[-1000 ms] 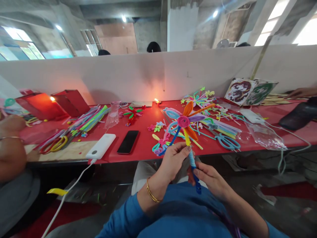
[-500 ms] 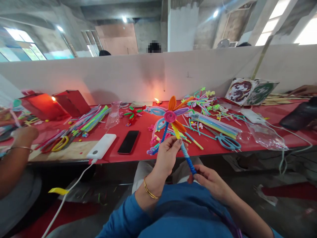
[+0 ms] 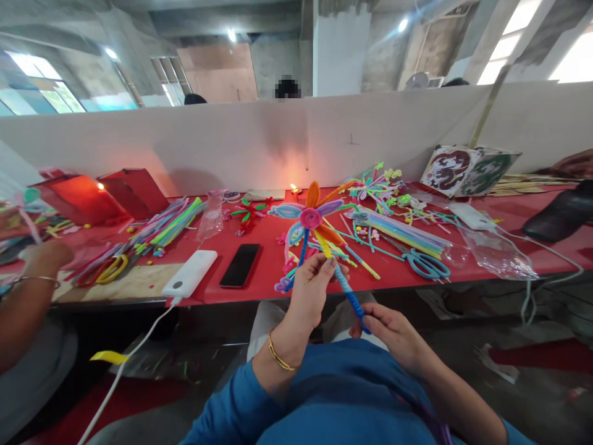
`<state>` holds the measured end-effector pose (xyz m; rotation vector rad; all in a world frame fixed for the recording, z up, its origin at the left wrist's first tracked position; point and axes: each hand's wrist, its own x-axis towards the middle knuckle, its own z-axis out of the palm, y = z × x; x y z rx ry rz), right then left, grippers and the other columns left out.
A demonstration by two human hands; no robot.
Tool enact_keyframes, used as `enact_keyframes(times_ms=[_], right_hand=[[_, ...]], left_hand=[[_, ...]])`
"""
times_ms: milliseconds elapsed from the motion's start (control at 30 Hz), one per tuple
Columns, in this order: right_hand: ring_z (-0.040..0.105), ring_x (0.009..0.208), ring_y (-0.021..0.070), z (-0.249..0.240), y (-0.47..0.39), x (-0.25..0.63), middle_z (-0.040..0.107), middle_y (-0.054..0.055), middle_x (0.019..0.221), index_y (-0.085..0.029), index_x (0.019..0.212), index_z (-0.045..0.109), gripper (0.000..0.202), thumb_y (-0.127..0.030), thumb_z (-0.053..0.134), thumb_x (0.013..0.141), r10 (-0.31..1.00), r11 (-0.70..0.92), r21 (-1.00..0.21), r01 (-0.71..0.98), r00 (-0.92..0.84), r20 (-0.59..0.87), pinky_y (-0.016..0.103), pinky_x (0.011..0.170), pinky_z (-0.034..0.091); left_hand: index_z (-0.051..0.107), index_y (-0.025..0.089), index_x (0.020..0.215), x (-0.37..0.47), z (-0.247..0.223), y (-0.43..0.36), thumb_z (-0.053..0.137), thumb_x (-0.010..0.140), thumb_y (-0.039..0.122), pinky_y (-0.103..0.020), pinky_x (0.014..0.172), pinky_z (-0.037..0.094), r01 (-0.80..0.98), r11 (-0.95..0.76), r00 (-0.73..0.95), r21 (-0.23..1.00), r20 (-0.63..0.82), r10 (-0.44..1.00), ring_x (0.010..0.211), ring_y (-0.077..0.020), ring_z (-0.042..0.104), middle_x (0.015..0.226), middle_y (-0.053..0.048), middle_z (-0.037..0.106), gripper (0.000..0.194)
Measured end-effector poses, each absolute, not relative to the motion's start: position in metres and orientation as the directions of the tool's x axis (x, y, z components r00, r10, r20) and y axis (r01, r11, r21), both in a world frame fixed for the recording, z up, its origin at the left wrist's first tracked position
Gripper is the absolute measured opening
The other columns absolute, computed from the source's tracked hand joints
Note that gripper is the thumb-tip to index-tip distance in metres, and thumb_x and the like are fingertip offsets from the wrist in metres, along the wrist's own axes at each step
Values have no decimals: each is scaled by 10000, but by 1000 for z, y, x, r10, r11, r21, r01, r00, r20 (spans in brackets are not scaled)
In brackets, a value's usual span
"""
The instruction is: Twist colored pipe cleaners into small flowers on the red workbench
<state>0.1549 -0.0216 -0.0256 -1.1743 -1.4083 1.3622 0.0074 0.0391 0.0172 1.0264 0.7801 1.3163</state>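
A pipe-cleaner flower (image 3: 311, 217) with a pink coiled centre and orange, purple and light-blue petals is held up over the table's front edge. Its thick stem shades from yellow through pale blue to dark blue. My left hand (image 3: 311, 285) pinches the stem just below the yellow part. Lower down, my right hand (image 3: 386, 324) has its fingers closed round the dark-blue end. A blue strand hangs from the flower beside the stem, with small curled pipe-cleaner pieces (image 3: 283, 284) behind it on the table.
A lit candle (image 3: 295, 190) burns behind the flower. Blue scissors (image 3: 426, 264), pipe-cleaner bundles (image 3: 403, 232), a phone (image 3: 239, 266) and a white power bank (image 3: 191, 273) with a cable lie on the red table (image 3: 273, 272). A co-worker's arm (image 3: 32, 290) is at left.
The flower head has shifted slightly left. My right hand has moved a little along the stem's lower end, and more of the dark-blue tip shows. My left hand keeps its pinch.
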Motion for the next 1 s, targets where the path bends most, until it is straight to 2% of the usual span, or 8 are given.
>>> enact_keyframes(times_ms=[133, 233, 367, 533, 667, 867, 1000], right_hand=[[618, 699, 182, -28, -25, 155, 679, 55, 696, -159, 895, 616, 371, -489, 476, 801, 990, -67, -996, -66, -126, -58, 316, 699, 454], [625, 680, 184, -32, -27, 154, 676, 52, 693, -161, 901, 603, 364, -491, 508, 780, 996, -85, -984, -159, -32, -81, 308, 662, 461], [603, 620, 161, -34, -27, 154, 673, 35, 681, -173, 868, 587, 296, -431, 593, 721, 999, -31, -998, -51, -28, -30, 273, 594, 450], [570, 578, 150, -27, -25, 154, 672, 33, 651, -188, 753, 606, 199, -376, 545, 739, 999, -8, -989, 145, 33, -3, 260, 553, 428], [558, 575, 151, -28, -25, 155, 658, 31, 619, -189, 703, 623, 223, -382, 521, 751, 999, 2, -985, 172, 51, 11, 260, 550, 422], [561, 594, 145, -32, -26, 158, 656, 36, 633, -168, 727, 617, 248, -408, 565, 756, 996, -6, -999, 48, 94, -1, 259, 591, 429], [563, 585, 144, -30, -27, 158, 639, 21, 611, -169, 741, 597, 262, -430, 580, 749, 998, -59, -994, -93, 25, -61, 265, 601, 435]], left_hand=[[558, 171, 719, 1, 18, 45, 613, 738, 301, -248, 603, 441, -465, -45, 56, 884, 80, 995, 593, -120, 602, 604, 19, 634, 142], [556, 174, 717, -2, 20, 48, 626, 727, 293, -239, 568, 434, -510, -72, 7, 857, 88, 996, 564, -113, 596, 600, 26, 633, 138], [561, 172, 692, -2, 21, 49, 644, 707, 286, -226, 558, 428, -530, -117, -72, 840, 94, 993, 589, -113, 597, 596, 24, 628, 141], [568, 179, 710, 1, 21, 46, 643, 706, 288, -246, 589, 437, -541, -114, -71, 833, 90, 993, 612, -123, 600, 597, 23, 634, 133], [578, 178, 707, 3, 19, 43, 633, 719, 292, -243, 603, 427, -525, -122, -84, 842, 92, 992, 608, -114, 587, 605, 23, 640, 127], [591, 175, 700, 6, 17, 39, 622, 732, 301, -238, 621, 418, -500, -118, -62, 858, 101, 993, 622, -110, 582, 618, 17, 646, 134], [596, 176, 703, 7, 17, 37, 621, 734, 291, -236, 616, 415, -484, -102, -48, 869, 90, 995, 617, -111, 579, 617, 16, 645, 122]])
